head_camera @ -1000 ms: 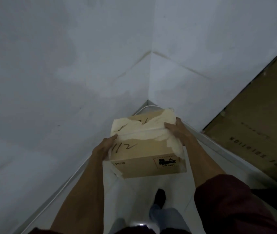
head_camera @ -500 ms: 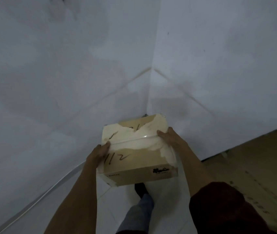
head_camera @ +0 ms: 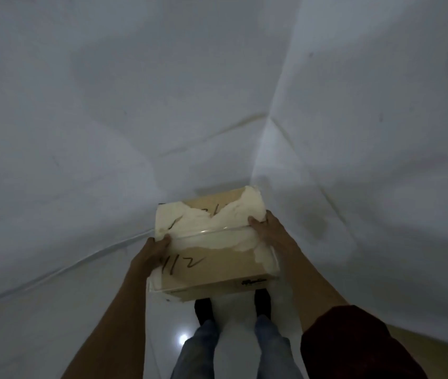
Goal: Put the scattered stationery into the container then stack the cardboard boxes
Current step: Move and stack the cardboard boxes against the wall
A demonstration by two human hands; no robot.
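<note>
While the person holds a cardboard box (head_camera: 212, 262) before the corner, stacking looks under way.

Its 9 o'clock edge sits in the left hand (head_camera: 157, 248), its 3 o'clock edge in the right hand (head_camera: 266, 228), fingers (head_camera: 255, 223) curled over the torn, taped top; it hangs above dark shoes (head_camera: 203, 310) and pale floor (head_camera: 162, 326). No second box or surface shows; next, I'd guess, it must go down squarely at 12 o'clock, where white walls (head_camera: 108, 105) meet.

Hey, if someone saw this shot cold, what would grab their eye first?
The cardboard box, mid-frame, its top torn pale and marker-scrawled, gripped at either side by the left hand and right hand. Behind it white walls meet in a corner; below, dark shoes on glossy floor.
</note>
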